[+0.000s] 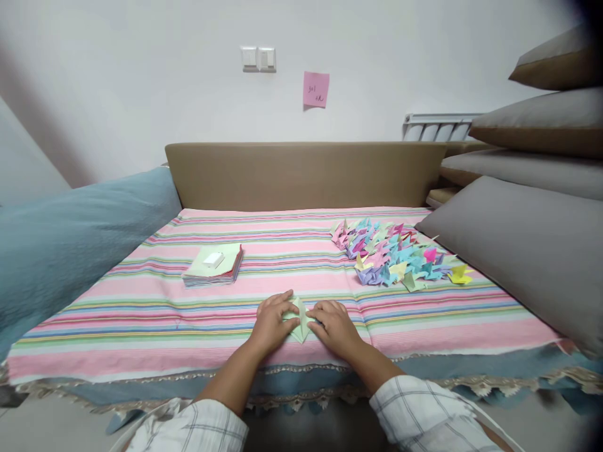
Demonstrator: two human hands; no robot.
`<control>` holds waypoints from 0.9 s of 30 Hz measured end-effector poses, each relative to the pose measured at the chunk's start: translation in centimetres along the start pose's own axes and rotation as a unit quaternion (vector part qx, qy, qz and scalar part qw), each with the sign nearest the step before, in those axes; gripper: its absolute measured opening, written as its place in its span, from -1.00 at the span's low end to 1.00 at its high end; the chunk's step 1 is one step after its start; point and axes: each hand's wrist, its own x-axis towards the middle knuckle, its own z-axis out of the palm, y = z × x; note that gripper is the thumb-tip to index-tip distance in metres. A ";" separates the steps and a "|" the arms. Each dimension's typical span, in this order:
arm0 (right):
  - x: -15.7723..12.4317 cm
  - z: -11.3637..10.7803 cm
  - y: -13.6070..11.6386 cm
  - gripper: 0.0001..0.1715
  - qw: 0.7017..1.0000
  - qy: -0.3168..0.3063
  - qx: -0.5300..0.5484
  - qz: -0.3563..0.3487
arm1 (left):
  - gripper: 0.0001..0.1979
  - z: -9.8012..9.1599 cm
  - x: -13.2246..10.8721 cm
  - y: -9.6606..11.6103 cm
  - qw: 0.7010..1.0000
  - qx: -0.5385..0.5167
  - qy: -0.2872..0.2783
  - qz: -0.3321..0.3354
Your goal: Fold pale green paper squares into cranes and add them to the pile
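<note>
In the head view, a folded light green paper lies on the striped cloth to the right of the paper stack and nearer the person, while the heap of folded paper pieces sits well apart on that stack's right. The left hand and right hand touch the paper's two sides, thumb and forefinger slightly apart, though I cannot tell whether either pinches it. Folding seems in hand, and the next move probably calls for steadying the sides and pressing a crease.
</note>
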 end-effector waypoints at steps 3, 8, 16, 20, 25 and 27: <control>-0.1 0.2 -0.3 -0.74 1.000 -0.008 -0.004 -0.012 | -0.86 0.1 0.4 -0.5 0.999 -0.033 -0.004 0.019; -0.1 0.4 -0.5 -0.74 1.000 -0.002 -0.004 -0.013 | -0.84 0.2 0.8 -0.8 0.998 -0.058 -0.004 0.027; -0.1 0.3 -1.1 -0.77 1.000 0.016 0.001 0.004 | -0.78 0.1 0.8 -0.6 0.999 -0.035 0.015 0.031; 0.0 0.5 -1.4 -0.81 1.000 0.024 -0.011 0.015 | -0.78 0.1 0.7 -0.3 0.999 -0.019 0.019 0.030; 0.3 0.4 -0.9 -0.87 1.000 0.013 -0.010 0.007 | -0.77 0.2 0.5 0.3 0.999 0.002 0.028 0.022; 0.3 0.3 -0.6 -0.87 1.000 0.003 -0.009 0.000 | -0.79 0.2 0.4 0.5 0.999 0.007 0.028 0.016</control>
